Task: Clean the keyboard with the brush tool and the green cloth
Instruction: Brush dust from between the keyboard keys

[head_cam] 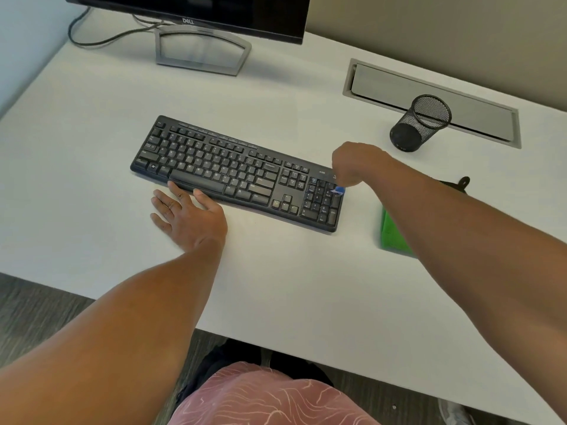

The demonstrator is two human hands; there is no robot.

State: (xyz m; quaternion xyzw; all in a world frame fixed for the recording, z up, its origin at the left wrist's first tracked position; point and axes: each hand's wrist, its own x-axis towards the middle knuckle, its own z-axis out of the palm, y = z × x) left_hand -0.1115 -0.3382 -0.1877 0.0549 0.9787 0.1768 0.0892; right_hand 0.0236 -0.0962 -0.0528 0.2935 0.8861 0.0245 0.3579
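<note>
Pink patterned fabric (270,397) over the person's lap filled the bottom edge of the head view, with both bare forearms reaching out above it onto the white desk (276,286). Left hand (187,214) lay flat on the desk with fingers straight and spread, holding nothing, its fingertips touching the near edge of the black keyboard (236,173) just below the space bar. Right hand (356,167) hovered over the keyboard's right end with fingers curled downward, pinching the brush tool (339,190); only a small blue and white tip showed beneath the fingers, resting on the upper right keys of the number pad. Folded green cloth (391,231) sat on the desk just right of the keyboard, partly hidden under the right forearm and apart from both hands. A small black object (460,183) peeked out behind that forearm. Farther back stood a black mesh pen cup (420,124) against a grey cable hatch (429,96), and a monitor (196,10) on its silver stand (202,50).
</note>
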